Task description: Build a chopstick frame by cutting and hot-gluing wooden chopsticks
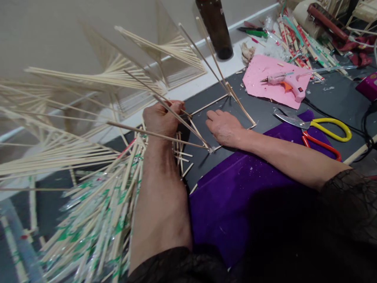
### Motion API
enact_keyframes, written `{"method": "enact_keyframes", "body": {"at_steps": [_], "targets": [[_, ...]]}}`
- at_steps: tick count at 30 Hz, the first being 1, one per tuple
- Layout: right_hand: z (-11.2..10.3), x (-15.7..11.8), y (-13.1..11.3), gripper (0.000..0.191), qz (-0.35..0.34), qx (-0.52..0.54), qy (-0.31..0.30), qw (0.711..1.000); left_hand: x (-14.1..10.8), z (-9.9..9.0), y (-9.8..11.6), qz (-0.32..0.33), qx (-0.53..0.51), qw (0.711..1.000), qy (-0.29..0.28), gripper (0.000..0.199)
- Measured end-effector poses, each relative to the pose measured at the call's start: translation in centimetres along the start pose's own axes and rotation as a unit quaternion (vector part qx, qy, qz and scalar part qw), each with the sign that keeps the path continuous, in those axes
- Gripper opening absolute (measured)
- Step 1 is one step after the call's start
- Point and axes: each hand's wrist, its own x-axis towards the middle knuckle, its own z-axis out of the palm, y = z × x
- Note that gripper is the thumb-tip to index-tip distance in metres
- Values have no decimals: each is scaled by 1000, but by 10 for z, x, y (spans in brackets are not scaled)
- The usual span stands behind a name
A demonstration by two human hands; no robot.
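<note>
A frame of thin wooden sticks [210,103] lies on the dark table [203,167], with several long sticks slanting up from its corners. My left hand [163,118] is closed round one thin slanting stick [141,83] at the frame's left side, thumb and fingers pressed together. Inside the frame, near its front edge, my right hand [223,126] rests low over the table with its fingers curled. Whether anything lies under those fingers is hidden. The long stick [157,135] from the front corner crosses in front of my left wrist.
Stick structures [176,55] stand along the left and back. Wrapped chopsticks [103,220] pile up at the lower left. A pink glue gun [290,84] lies on pink paper [255,78]. Scissors [297,120] rest on purple cloth [235,188]. A dark bottle [216,29] stands behind.
</note>
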Motion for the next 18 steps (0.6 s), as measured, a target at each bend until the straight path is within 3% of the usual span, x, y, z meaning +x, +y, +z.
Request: {"method": "enact_keyframes", "body": {"at_steps": [7, 12, 18], "targets": [[1, 0, 1, 36, -5, -6, 7, 1000, -4, 2, 11, -66, -117, 991, -4, 20], [6, 0, 3, 33, 0, -16, 12, 1000, -1, 5, 9, -103, -224, 969, -15, 40], [8, 1, 5, 31, 6, -32, 15, 999, 1, 1, 8, -101, -280, 955, -9, 52]]}}
